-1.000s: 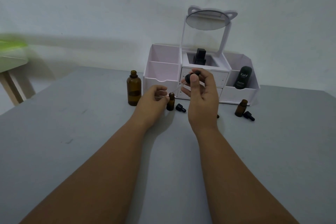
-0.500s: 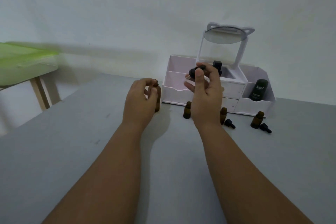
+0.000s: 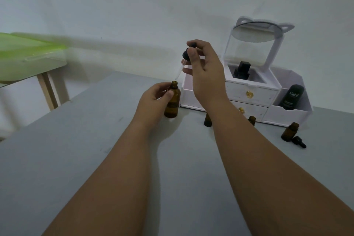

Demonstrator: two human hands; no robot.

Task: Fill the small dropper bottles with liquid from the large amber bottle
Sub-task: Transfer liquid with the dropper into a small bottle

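Observation:
The large amber bottle [image 3: 173, 102] stands uncapped on the grey table [image 3: 76, 149]. My left hand [image 3: 153, 99] grips its side. My right hand [image 3: 205, 69] pinches the black bulb of a dropper [image 3: 186, 54]. Its clear glass tube slants down to a tip just above the bottle's mouth. Three small amber bottles stand open to the right: one [image 3: 207, 119] beside my right wrist, one [image 3: 252, 120] by the organiser, one [image 3: 289, 132] at the far right. A black dropper cap [image 3: 298, 141] lies next to that last one.
A white cosmetic organiser [image 3: 252, 99] with drawers and a tilted mirror [image 3: 257, 31] stands at the back right against the wall. It holds a black tube [image 3: 291, 96] and a black bottle [image 3: 241, 70]. A green-topped side table [image 3: 28, 57] is at the left.
My left hand left the small bottle and took hold of the large amber bottle. My right hand rose and carried the dropper left, over that bottle's mouth. The camera swung left.

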